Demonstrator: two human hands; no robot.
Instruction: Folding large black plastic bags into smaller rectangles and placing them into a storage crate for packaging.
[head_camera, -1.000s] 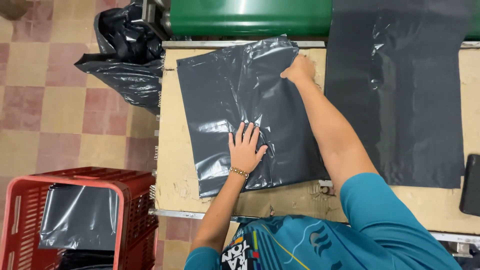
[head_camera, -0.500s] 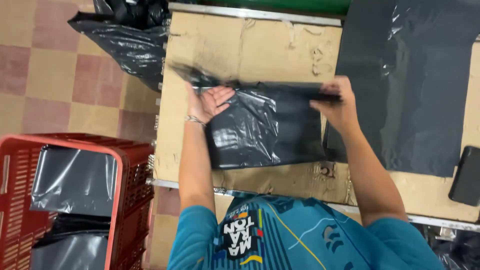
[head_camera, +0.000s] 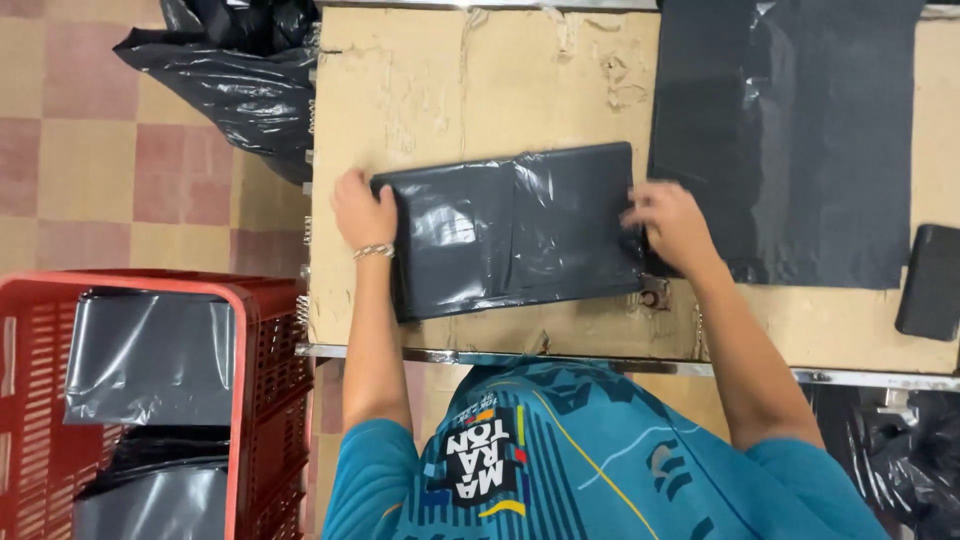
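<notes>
The folded grey plastic bag lay flat on the cardboard-covered worktop, near its front edge and roughly midway between the left edge and the unfolded stack to the right. Half a second earlier the same bag had been lifted at its far edge, the fold half made and held up off the surface; one second earlier it had lain spread out full length. Now it was a compact rectangle with a crease down its middle.

The left hand rested against the bag's left end, palm down, fingers curled lightly over the edge, pressing rather than clutching. It wore a thin bracelet at the wrist. The right hand lay at the bag's right end, fingers spread and blurred, touching the plastic; whether it pinched the edge or merely pressed on it could not be told.

Just beside the right hand, a stack of flat dark bags covered the worktop's far right part. A small black object sat near the right edge. Off the left edge, a red plastic crate held folded grey bags, and a heap of loose black plastic lay on the tiled floor beyond the far left corner.
</notes>
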